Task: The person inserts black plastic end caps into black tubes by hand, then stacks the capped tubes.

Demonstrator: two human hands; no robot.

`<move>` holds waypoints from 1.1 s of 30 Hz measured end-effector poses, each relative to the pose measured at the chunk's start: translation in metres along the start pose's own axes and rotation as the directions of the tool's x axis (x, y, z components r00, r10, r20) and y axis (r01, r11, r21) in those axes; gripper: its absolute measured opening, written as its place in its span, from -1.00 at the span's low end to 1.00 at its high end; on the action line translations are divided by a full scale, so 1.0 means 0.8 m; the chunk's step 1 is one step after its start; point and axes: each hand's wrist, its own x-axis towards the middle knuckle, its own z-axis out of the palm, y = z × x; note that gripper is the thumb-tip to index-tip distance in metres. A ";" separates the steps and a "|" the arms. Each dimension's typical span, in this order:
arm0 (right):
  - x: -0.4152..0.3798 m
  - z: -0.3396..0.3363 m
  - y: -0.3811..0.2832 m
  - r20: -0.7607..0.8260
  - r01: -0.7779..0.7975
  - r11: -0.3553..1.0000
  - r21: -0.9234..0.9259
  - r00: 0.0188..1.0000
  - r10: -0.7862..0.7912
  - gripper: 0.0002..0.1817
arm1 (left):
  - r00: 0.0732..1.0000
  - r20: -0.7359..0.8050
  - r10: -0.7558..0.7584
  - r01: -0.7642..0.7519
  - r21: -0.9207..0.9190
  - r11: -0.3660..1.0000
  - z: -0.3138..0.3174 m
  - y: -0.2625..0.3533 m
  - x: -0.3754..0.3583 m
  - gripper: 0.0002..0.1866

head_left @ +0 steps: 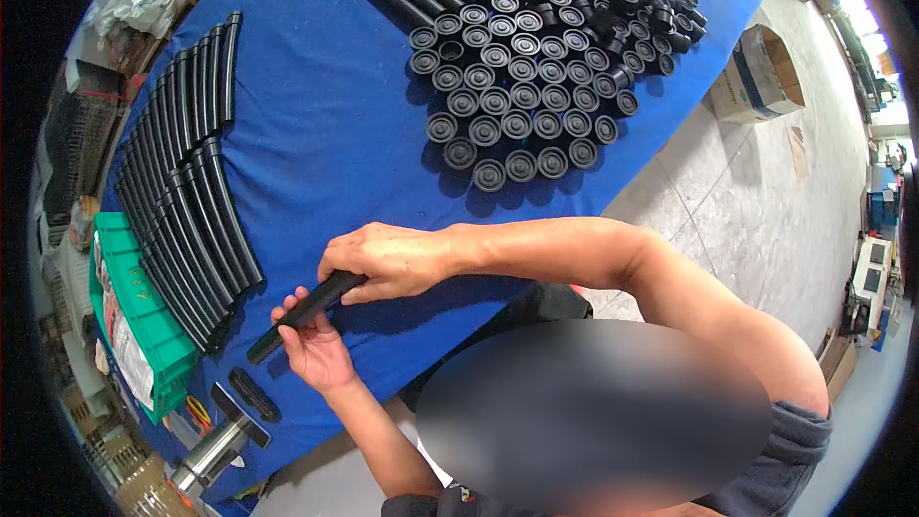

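"Tube (311, 307): where is it?"

"Held aslant over the blue cloth (325, 134)."

"By what?"

"Right hand (388, 257), closed over its upper end; left hand (321, 354), palm up, fingers curled round it lower down."

"Nearby?"

"Left, a row of tubes (182, 201) and a green crate (165, 330); farther off, black caps (525, 95)."

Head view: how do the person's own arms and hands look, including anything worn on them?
The left hand and right hand are both bare, without gloves; no ring or watch can be made out. The right sleeve is short and dark grey, with no marking in sight. The left sleeve is dark too, but mostly cut off by the picture's lower edge.
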 end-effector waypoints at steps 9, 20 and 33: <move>-0.005 0.013 0.007 -0.078 0.118 0.989 -0.092 0.989 -0.125 -0.63 | 1.000 0.018 -0.008 0.009 -0.036 0.999 -0.001 0.001 0.002 -0.70; -0.004 0.014 0.008 -0.034 0.140 0.968 -0.209 0.988 -0.150 -0.59 | 0.999 -0.050 -0.002 0.003 0.038 0.999 0.019 -0.007 0.006 -0.68; -0.006 0.017 0.008 -0.050 0.064 0.979 -0.194 0.996 -0.075 -0.65 | 0.995 -0.090 0.047 -0.038 0.098 0.994 0.003 -0.007 0.000 -0.72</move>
